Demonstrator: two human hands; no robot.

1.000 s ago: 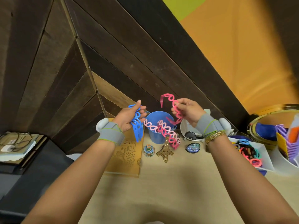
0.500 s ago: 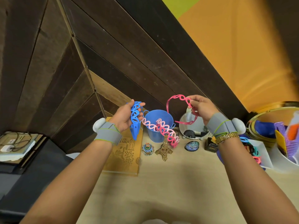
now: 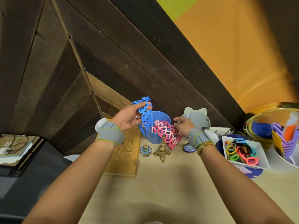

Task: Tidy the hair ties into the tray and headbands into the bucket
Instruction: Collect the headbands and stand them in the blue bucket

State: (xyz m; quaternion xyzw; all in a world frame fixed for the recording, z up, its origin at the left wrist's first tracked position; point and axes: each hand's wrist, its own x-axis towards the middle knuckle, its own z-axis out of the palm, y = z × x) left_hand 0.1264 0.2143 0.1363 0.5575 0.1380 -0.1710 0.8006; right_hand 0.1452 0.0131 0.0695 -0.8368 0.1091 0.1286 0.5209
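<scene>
Headbands in pink (image 3: 166, 135) were draped over the bucket (image 3: 159, 126) rim near the tabletop's far edge. Blue headband (image 3: 145, 117) was pinched in the left hand (image 3: 129, 117); the right hand (image 3: 182, 126) hovered open-fingered, holding nothing. Ends should be lowered first.

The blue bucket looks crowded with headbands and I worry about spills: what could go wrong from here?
1. The pink headbands hang over the blue bucket rim toward the Eiffel Tower figurine; they might tip out or knock it.
2. Pushing the blue headband in with the left hand could topple the bucket.
3. The right hand, grip open, is close to the cat-ear mirror and could bump it.
</scene>
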